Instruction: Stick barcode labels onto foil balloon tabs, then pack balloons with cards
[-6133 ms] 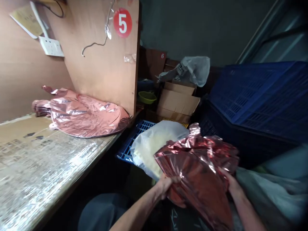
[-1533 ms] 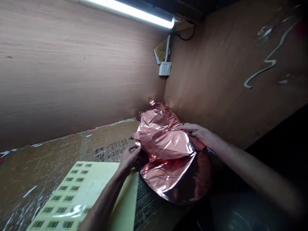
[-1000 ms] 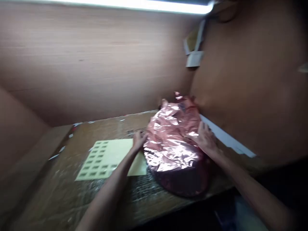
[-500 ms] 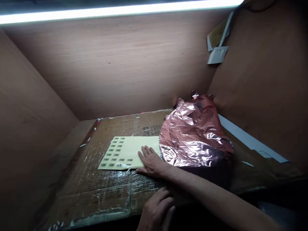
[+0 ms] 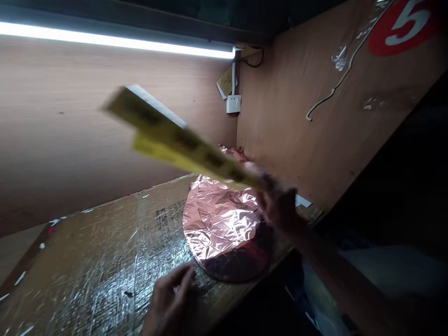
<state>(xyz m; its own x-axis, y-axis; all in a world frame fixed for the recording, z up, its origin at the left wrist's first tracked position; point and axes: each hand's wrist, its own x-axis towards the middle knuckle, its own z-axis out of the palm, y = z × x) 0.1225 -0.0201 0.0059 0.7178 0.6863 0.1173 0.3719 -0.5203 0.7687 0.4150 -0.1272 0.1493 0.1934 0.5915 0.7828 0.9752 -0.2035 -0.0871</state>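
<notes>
One corner was all your right hand point(image 5: 278, 207) had of the label sheet point(image 5: 182, 137), pinched at its near end while the rest swung blurred in the air above the foil stack point(image 5: 224, 224), so I judged a pinch that thin could have let the sheet slip or crease, or flick its free end against the back wall. Your left hand point(image 5: 171, 298) hovered loosely curled and empty over the taped bench point(image 5: 87, 261), just beside the foil's near edge, where a careless brush could have nudged the stack off the bench.
</notes>
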